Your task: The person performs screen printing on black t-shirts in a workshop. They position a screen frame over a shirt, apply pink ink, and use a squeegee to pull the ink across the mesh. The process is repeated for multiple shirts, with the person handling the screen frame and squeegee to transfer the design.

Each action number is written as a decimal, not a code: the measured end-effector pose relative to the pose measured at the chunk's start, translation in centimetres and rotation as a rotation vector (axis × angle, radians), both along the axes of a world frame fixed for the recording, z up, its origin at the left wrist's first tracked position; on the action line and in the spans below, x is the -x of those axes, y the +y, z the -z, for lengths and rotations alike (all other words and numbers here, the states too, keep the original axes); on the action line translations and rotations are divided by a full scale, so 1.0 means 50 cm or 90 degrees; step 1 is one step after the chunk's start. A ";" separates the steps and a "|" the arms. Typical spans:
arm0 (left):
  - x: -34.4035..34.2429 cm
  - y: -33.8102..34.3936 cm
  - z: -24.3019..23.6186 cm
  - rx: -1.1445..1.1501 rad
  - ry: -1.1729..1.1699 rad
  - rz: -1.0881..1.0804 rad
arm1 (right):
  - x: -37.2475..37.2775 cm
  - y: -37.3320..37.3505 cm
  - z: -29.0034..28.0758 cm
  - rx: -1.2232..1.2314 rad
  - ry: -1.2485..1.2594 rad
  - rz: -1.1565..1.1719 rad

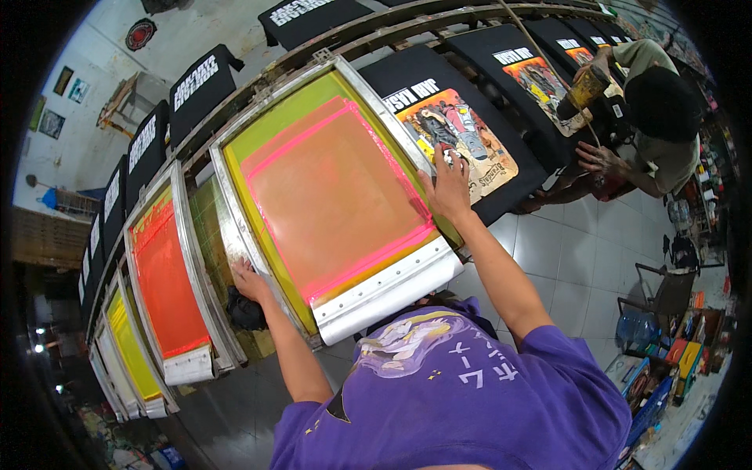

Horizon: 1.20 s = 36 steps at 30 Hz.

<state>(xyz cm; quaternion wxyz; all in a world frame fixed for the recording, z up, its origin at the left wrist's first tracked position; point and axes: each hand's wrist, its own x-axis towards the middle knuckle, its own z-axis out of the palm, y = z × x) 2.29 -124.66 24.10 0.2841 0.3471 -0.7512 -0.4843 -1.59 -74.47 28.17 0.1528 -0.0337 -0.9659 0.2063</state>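
A large metal-framed screen [337, 196] with a translucent peach centre, pink tape border and yellow-green mesh lies in front of me. My left hand [249, 278] is at its left side, fingers curled on the metal frame. My right hand [448, 184] is open at its right side, thumb by the frame and fingers spread over a colourful print on a black shirt [492, 168]; whether they touch it I cannot tell.
More screens, red [168, 278] and yellow [133, 348], line the rack leftward, with black shirts [200, 94] behind. A co-worker [658, 117] at right holds a stained container [583, 94] and thin stick. A chair [654, 290] and cluttered shelving [674, 352] stand lower right.
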 end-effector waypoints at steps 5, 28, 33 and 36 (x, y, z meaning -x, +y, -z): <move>-0.002 -0.005 0.011 0.023 0.002 0.015 | 0.002 0.000 0.004 -0.022 0.008 -0.003; -0.001 -0.006 0.006 0.024 -0.020 0.035 | 0.006 0.003 0.009 -0.003 0.012 -0.005; -0.002 -0.010 0.007 0.014 -0.026 0.047 | 0.003 0.004 0.007 0.008 -0.026 0.000; 0.000 -0.008 0.005 -0.019 -0.022 0.043 | 0.002 0.002 0.005 0.015 0.009 0.003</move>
